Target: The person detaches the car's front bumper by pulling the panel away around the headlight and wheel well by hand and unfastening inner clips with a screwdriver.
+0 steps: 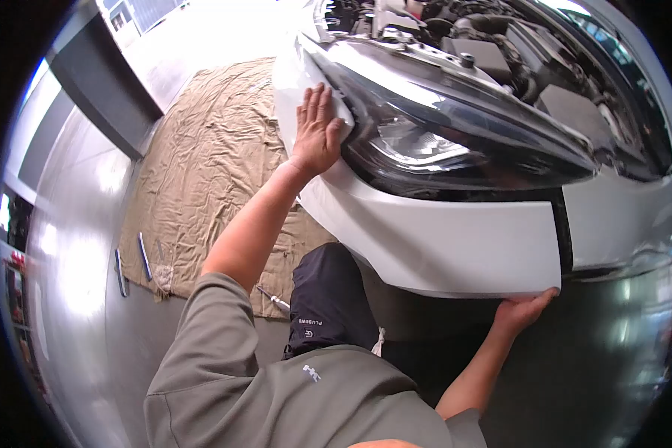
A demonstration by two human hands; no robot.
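Observation:
A white bumper cover curves around the front of a car, below the headlight. My left hand lies flat on the bumper's upper part beside the headlight, fingers stretched out and nearly together. At the bumper's lower right corner, my right hand is at the bottom edge, its fingers partly hidden underneath. A dark gap separates the bumper's right end from the white fender.
The engine bay is exposed at the top right. A brown cloth covers floor to the left, with blue-and-white strips and a white-handled tool near its lower edge. A grey pillar stands at the upper left.

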